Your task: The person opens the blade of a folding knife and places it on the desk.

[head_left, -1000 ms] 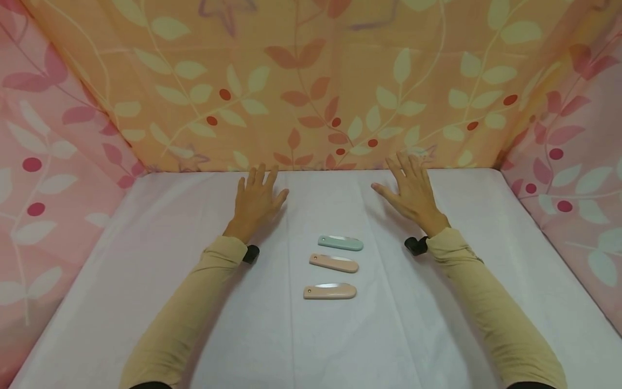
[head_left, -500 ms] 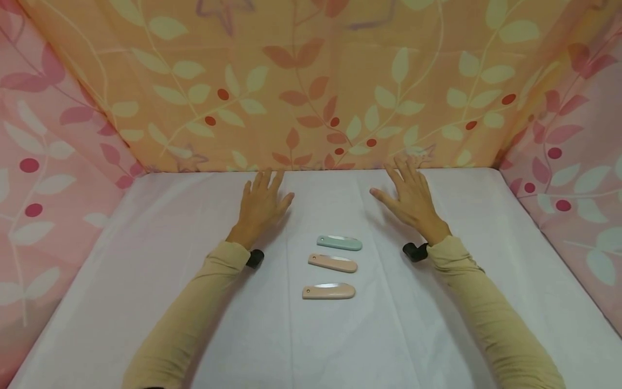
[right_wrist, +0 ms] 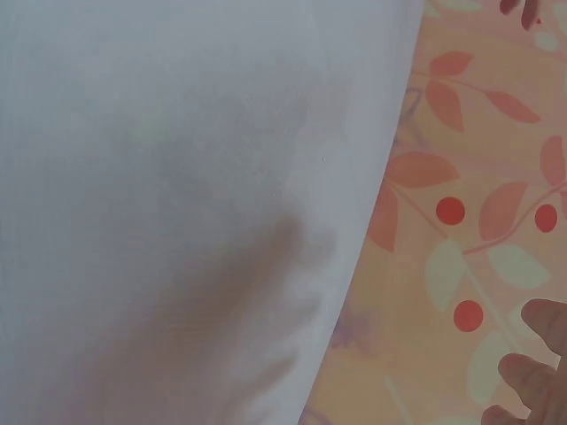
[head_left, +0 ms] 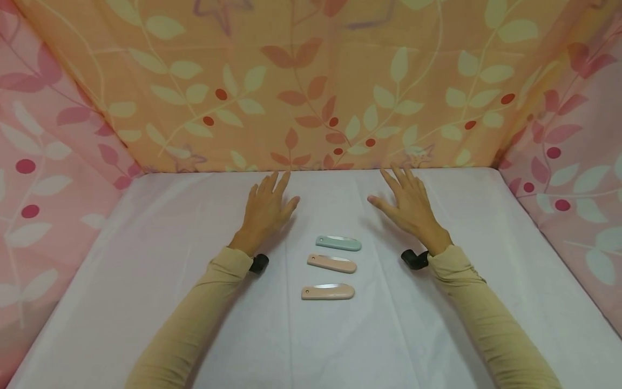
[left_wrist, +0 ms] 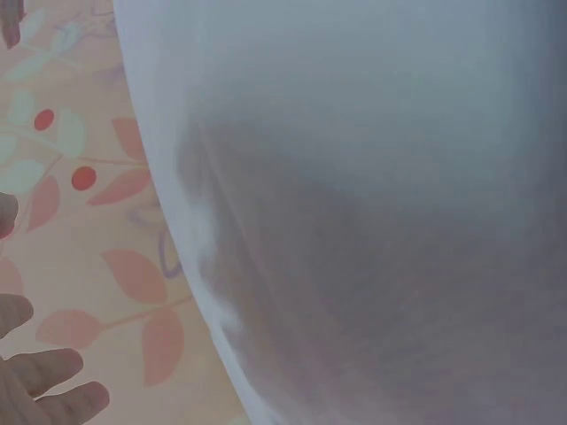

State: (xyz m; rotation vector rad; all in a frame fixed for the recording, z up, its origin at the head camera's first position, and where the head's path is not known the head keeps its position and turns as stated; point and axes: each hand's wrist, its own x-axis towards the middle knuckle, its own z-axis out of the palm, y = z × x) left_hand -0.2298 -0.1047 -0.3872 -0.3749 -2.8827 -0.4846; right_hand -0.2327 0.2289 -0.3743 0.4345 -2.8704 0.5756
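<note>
Three folded pocket knives lie in a column on the white tablecloth [head_left: 146,281]: a pale green one [head_left: 338,243] farthest, a pink one [head_left: 332,263] in the middle, another pink one [head_left: 328,292] nearest. My left hand [head_left: 266,208] hovers palm down with straight spread fingers, left of and beyond the knives. My right hand [head_left: 407,202] does the same on the right. Neither holds anything. In the wrist views only fingertips [left_wrist: 44,381] [right_wrist: 532,372] show over the cloth.
Orange leaf-print fabric [head_left: 311,81] forms the back wall and pink leaf-print fabric [head_left: 44,162] [head_left: 573,162] closes both sides. Black wrist-camera mounts [head_left: 258,263] [head_left: 414,259] sit at both cuffs of the beige sleeves.
Both hands have drawn back slightly toward me and toward the knives, staying flat and spread. The knives have not moved.
</note>
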